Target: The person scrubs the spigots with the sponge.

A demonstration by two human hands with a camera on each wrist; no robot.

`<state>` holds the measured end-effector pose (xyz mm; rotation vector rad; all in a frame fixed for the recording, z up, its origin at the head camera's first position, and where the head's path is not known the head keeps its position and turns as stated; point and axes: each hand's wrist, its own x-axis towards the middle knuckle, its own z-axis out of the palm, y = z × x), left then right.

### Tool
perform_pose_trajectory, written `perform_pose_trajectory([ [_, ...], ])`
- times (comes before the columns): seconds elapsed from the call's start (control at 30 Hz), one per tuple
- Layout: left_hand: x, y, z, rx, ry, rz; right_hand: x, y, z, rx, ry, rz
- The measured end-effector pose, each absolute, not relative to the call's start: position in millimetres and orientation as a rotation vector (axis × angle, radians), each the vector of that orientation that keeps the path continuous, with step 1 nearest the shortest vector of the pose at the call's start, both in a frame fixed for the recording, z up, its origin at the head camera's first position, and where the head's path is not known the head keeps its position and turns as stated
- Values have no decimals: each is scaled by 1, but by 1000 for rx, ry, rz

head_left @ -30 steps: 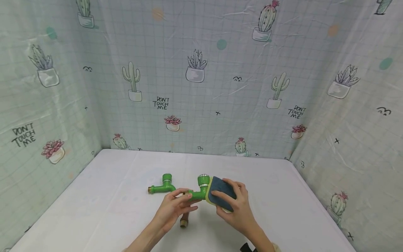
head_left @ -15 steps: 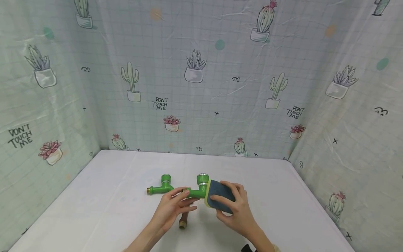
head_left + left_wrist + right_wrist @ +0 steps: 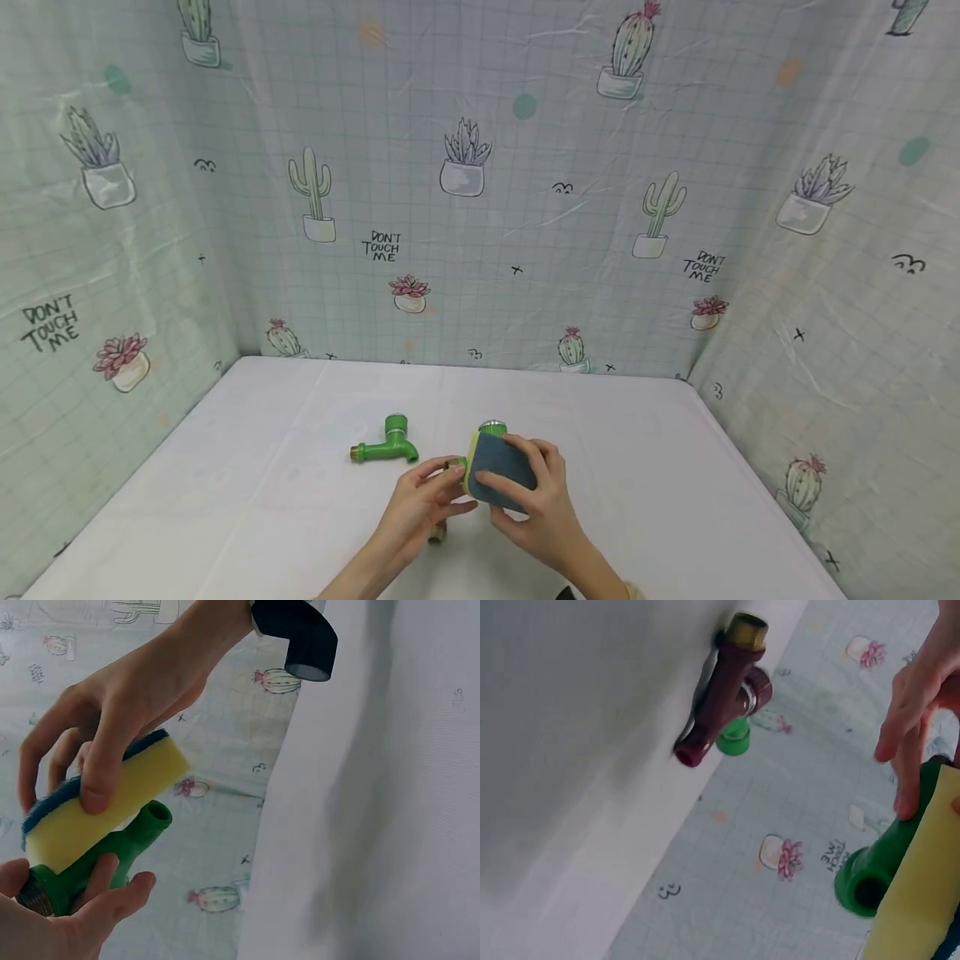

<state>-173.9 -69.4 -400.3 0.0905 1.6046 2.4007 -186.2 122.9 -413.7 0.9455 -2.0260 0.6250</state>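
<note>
My left hand [image 3: 416,504] grips a green plastic tap [image 3: 135,840] by its threaded inlet end, holding it above the table. A yellow sponge with a blue scouring side [image 3: 498,471] is pinched between the thumb and fingers of my right hand [image 3: 543,508]. Its yellow face lies along the tap body, as the left wrist view shows. From the head view the sponge hides most of this tap, leaving the knob top and a bit of the inlet end in sight. The open spout mouth [image 3: 870,892] shows in the right wrist view.
Another green tap [image 3: 386,450] lies on the white table [image 3: 285,517] left of my hands. A maroon tap [image 3: 720,705] with a brass threaded end lies below them, mostly hidden in the head view. Cactus-print sheets [image 3: 517,317] enclose the table's back and sides.
My right hand has slid the sponge left along the tap, from the knob end toward my left hand. The sponge now covers the tap body. My left hand keeps its grip, shifting slightly.
</note>
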Motion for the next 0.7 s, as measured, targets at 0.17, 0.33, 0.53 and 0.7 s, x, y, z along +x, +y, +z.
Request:
perform_pose_trajectory([
  [0.17,-175,-73,-399,76,1634,2424,-189,130,-414,930,-2030,593],
  [0.33,-174,-78,-397,50,1613,2457,-191,144,-418,872,-2079,575],
  [0.53,-174,-79,-395,51,1600,2486,-192,155,-419,805,-2130,593],
  [0.7,-175,-83,-394,47,1570,2523,-194,164,-419,761,-2160,628],
])
